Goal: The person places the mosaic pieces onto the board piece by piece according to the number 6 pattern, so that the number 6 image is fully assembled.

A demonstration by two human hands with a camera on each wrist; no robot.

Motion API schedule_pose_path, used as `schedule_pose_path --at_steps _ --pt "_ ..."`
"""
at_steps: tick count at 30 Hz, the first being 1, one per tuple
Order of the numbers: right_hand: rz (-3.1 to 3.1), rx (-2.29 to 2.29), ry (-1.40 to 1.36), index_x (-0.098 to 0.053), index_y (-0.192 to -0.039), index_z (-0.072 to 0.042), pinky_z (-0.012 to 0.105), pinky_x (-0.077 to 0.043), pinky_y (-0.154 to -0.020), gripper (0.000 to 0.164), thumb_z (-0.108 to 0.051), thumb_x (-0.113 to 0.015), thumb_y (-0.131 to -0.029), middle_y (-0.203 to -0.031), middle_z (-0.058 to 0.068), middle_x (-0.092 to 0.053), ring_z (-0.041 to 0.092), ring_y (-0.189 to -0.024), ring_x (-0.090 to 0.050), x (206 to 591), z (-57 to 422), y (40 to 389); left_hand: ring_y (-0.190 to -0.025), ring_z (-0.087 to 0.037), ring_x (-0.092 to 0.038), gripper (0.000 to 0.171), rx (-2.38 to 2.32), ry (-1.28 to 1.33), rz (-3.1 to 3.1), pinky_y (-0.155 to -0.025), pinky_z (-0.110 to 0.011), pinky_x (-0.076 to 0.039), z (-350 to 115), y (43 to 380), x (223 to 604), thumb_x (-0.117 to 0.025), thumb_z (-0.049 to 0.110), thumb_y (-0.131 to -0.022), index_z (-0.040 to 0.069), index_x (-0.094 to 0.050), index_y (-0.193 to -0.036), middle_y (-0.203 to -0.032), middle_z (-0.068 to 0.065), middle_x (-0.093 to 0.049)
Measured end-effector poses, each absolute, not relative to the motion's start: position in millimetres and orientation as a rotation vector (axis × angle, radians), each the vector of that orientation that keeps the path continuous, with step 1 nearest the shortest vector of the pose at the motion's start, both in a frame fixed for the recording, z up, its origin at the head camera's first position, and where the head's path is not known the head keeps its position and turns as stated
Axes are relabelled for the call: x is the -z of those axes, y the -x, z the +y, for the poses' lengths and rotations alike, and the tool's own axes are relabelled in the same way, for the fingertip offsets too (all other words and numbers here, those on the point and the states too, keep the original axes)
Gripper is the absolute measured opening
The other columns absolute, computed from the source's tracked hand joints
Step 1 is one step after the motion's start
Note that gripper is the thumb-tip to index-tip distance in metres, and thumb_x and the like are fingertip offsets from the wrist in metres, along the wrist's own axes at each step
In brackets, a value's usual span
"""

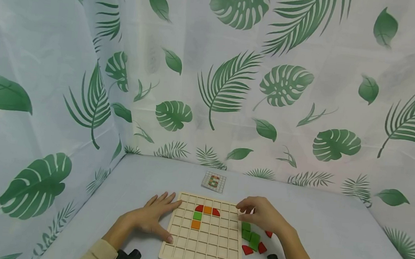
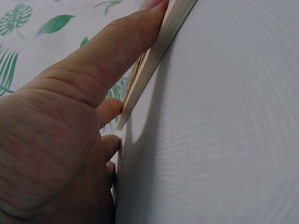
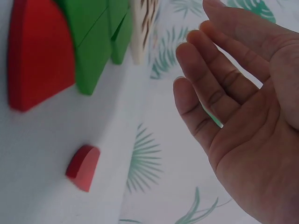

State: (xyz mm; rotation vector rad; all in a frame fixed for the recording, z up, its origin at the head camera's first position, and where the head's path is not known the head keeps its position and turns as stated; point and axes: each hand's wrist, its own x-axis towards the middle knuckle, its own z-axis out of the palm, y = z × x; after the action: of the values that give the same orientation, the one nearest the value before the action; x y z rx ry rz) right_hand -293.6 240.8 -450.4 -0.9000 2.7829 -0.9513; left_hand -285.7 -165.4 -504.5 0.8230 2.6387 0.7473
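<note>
A pale wooden grid board lies in front of me. In its upper left part sit an orange square between two rounded red pieces, with a green square and another orange square below. My left hand spreads its fingers at the board's left edge; the thumb rests on that edge in the left wrist view. Over the upper right edge hovers my right hand, its fingers loosely bent. Nothing shows between them in the right wrist view.
Right of the board, below my right hand, lie several green pieces and several rounded red pieces. A small patterned card lies beyond the board. Leaf-printed curtains stand behind and to the left of the white table.
</note>
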Motion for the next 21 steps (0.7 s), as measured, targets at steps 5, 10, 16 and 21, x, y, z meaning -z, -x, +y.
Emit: schedule_pose_path --at_steps 5,10,16,21 --pt "2.773 0.951 0.848 -0.077 -0.115 -0.005 0.023 -0.055 -0.068 0.027 -0.018 -0.08 -0.092 -0.098 0.0 -0.075 0.008 -0.082 -0.062 454.3 247.0 297.2 -0.162 -0.042 0.001 0.118 -0.762 -0.825 2.63 -0.128 -0.065 0.003 -165.0 284.8 502.9 -0.086 0.066 -0.073 0.021 -0.029 -0.166 -0.175 -0.016 -0.01" --pt "2.77 0.915 0.817 -0.077 -0.114 -0.006 0.024 -0.055 -0.069 0.025 -0.017 -0.08 -0.091 -0.1 0.001 -0.075 0.011 -0.085 -0.063 454.8 250.3 298.5 -0.163 -0.041 0.001 0.118 -0.75 -0.818 2.638 -0.128 -0.065 0.003 -165.1 285.3 503.0 -0.085 0.067 -0.073 0.021 -0.028 -0.166 -0.175 -0.015 -0.009" --pt "2.725 0.886 0.691 -0.079 -0.11 -0.009 0.027 -0.055 -0.072 0.023 -0.013 -0.082 -0.087 -0.102 0.001 -0.075 0.016 -0.089 -0.062 455.7 252.4 298.4 -0.163 -0.041 0.001 0.12 -0.741 -0.811 2.641 -0.129 -0.064 0.003 -164.8 285.5 502.9 -0.085 0.067 -0.073 0.021 -0.027 -0.166 -0.176 -0.015 -0.009" --pt "2.709 0.881 0.669 -0.08 -0.109 -0.01 0.027 -0.055 -0.073 0.024 -0.01 -0.083 -0.086 -0.101 0.0 -0.075 0.017 -0.089 -0.063 457.5 253.5 298.5 -0.163 -0.041 0.001 0.119 -0.747 -0.814 2.638 -0.129 -0.064 0.003 -165.0 285.2 502.8 -0.085 0.067 -0.073 0.021 -0.028 -0.166 -0.175 -0.015 -0.009"
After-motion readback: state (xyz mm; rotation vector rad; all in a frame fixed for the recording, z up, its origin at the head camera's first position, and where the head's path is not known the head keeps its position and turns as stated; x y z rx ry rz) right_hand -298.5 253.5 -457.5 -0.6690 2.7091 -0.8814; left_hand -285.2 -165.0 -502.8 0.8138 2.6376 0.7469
